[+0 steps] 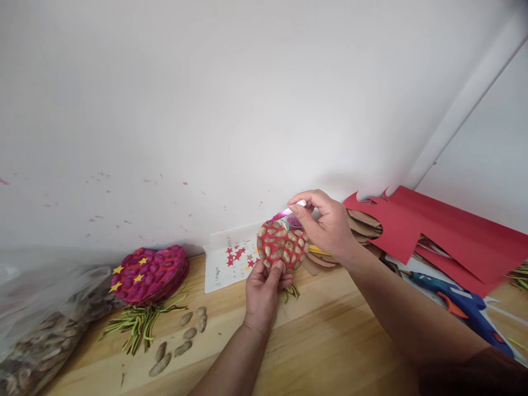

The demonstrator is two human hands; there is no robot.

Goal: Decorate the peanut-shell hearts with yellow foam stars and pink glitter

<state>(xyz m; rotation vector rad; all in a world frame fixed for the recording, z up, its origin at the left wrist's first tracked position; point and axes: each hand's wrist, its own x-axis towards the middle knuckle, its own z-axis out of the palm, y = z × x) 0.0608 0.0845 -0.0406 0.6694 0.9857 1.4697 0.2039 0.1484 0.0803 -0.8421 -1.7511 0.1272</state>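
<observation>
My left hand (pixel 264 283) grips the lower edge of a red heart-shaped craft piece (pixel 282 248) covered in unpainted peanuts, thumb on its front. Green and yellow strings hang below it. Between the fingers and thumb of my right hand (pixel 324 217) is a slim paintbrush (pixel 289 212) with a white handle and a magenta tip. The tip is at the upper left rim of the piece; whether it touches a peanut I cannot tell. To the left lies a stack of similar pieces (pixel 152 275) with magenta peanuts, yellow stars and a bundle of strings (pixel 138 324).
Loose peanuts (pixel 181 347) lie on the wooden table (pixel 322 335). A clear bag of peanuts (pixel 45 346) is at far left. A white sheet with stars (pixel 218 269) lies behind my hands. Red cut paper (pixel 437 231), cardboard pieces (pixel 363 223) and a blue glue gun (pixel 457 300) are at right.
</observation>
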